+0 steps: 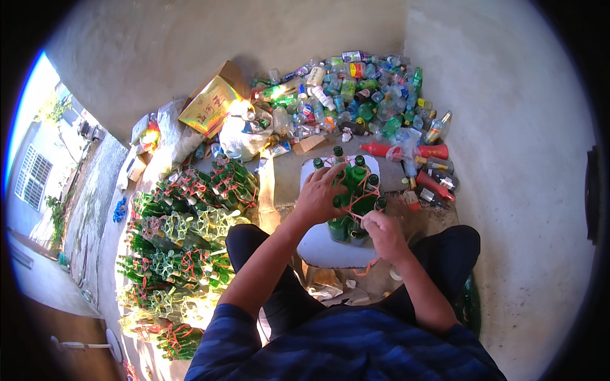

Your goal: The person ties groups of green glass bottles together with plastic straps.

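Note:
A cluster of green glass bottles [360, 183] stands upright on a white board-like seat or stool top [312, 252] between my knees. Pinkish-red plastic strapping [355, 207] loops around and between the bottle necks. My left hand [320, 195] lies over the necks on the left side, its fingers spread; whether it grips a neck or the strap is hidden. At the near right of the cluster, my right hand [385, 234] is closed on the strapping. A loose strap end [366, 270] hangs past the stool's near edge, below that hand.
Many strapped bundles of green bottles [186, 238] stand on the floor to my left. Plastic bottles [352, 95] are heaped against the far wall, beside a stuffed plastic bag [245, 135] and a cardboard box [212, 105]. Red bottles [433, 151] lie near the right wall [524, 190].

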A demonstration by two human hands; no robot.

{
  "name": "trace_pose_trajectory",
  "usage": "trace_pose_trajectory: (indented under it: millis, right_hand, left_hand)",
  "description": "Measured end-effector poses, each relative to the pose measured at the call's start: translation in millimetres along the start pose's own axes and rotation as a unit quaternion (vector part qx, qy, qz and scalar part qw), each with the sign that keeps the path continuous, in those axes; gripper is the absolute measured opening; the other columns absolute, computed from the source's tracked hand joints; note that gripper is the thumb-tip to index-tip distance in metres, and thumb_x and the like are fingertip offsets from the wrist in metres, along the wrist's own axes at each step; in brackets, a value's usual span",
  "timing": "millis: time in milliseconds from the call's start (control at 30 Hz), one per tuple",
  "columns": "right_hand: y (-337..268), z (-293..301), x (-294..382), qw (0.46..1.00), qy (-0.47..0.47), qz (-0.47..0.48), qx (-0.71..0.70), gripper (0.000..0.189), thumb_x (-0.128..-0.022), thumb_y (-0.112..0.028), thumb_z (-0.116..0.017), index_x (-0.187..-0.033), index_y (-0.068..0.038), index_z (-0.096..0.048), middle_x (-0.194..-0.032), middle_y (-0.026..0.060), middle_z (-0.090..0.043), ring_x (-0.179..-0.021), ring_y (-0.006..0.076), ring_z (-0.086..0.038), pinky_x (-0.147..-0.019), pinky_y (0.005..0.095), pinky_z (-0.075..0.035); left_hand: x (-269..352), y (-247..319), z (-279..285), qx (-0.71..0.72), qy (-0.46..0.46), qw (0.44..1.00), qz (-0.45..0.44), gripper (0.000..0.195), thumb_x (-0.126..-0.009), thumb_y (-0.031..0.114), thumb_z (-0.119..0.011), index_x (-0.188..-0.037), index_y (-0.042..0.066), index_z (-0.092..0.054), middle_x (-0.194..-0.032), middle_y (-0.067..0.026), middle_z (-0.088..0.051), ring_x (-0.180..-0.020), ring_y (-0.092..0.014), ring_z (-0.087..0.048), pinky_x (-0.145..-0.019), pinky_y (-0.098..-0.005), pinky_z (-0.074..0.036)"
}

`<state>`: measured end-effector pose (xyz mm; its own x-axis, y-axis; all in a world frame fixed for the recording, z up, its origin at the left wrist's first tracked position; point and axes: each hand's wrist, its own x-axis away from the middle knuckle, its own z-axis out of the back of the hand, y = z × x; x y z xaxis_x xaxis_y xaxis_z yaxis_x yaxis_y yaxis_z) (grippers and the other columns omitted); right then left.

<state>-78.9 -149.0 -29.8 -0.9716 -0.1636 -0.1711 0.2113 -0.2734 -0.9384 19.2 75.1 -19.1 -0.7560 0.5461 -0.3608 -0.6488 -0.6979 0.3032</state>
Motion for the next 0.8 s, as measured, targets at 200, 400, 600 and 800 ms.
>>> trace_pose_trajectory:
  millis: [200, 400, 600, 800]
  right_hand:
    - [-4, 15, -16, 0.897, -0.046, -0.26, -0.354, 0.014, -0.102, -0.019, -0.059, -0.093, -0.007, -0.059, -0.061, -0.0105, -0.035, -0.044, 0.0016, -0.026, -0.042, 0.0238, -0.02]
    - [9, 10, -15, 0.887, 0.006, -0.268, -0.376, 0.015, -0.102, -0.018, -0.058, -0.091, -0.008, -0.061, -0.059, -0.0102, -0.035, -0.043, 0.0013, -0.026, -0.041, 0.0236, -0.018]
    - [15, 14, -10, 0.884, -0.006, -0.281, -0.373, 0.016, -0.103, -0.019, -0.059, -0.091, -0.008, -0.062, -0.059, -0.0103, -0.036, -0.044, 0.0014, -0.027, -0.041, 0.0232, -0.019]
    - [11, 14, -6, 0.912, -0.023, -0.278, -0.302, 0.016, -0.105, -0.019, -0.059, -0.095, -0.007, -0.062, -0.061, -0.011, -0.036, -0.045, 0.0001, -0.027, -0.042, 0.0215, -0.019]
  left_hand:
    - [3, -1, -3, 0.033, 0.007, 0.999, 0.007, 0.037, -0.066, 0.027, -0.088, -0.1, 0.015, -0.08, -0.161, -0.0081, -0.047, -0.131, -0.042, -0.053, -0.109, -0.0504, -0.049]
    - [5, 3, -6, 0.032, 0.016, 0.999, 0.019, 0.035, -0.068, 0.026, -0.087, -0.1, 0.014, -0.08, -0.161, -0.0089, -0.047, -0.135, -0.042, -0.051, -0.111, -0.0507, -0.047]
    - [9, 3, -4, 0.038, 0.009, 0.999, 0.031, 0.036, -0.07, 0.029, -0.088, -0.102, 0.014, -0.079, -0.164, -0.0091, -0.043, -0.141, -0.042, -0.048, -0.114, -0.0511, -0.046]
    - [14, 3, -3, 0.032, 0.006, 0.998, 0.061, 0.042, -0.072, 0.033, -0.088, -0.108, 0.014, -0.078, -0.166, -0.0113, -0.04, -0.147, -0.043, -0.043, -0.118, -0.0523, -0.041]
